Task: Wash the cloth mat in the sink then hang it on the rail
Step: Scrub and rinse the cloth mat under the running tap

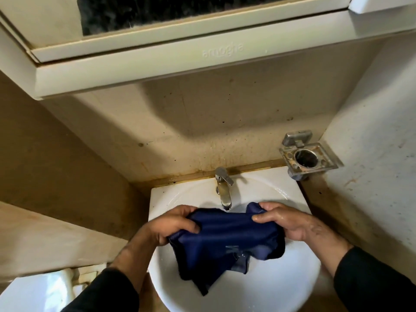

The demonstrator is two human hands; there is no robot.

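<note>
Mat [225, 242] over sink [281, 287], under tap [222, 188] at back rim. Left hand [171, 224] on mat's left end, right hand [286, 221] on right. Holder [308, 154] on wall behind-right. Cabinet [157, 64] above.

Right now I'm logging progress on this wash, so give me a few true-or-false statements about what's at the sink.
1. Both hands grip the navy cloth mat above the white sink. True: left hand, right hand.
2. The cloth is hanging on a rail. False: it is still over the basin, and no rail is visible.
3. The chrome tap stands behind the cloth. True.
4. The metal holder on the wall holds a cup. False: its ring is empty.
</note>
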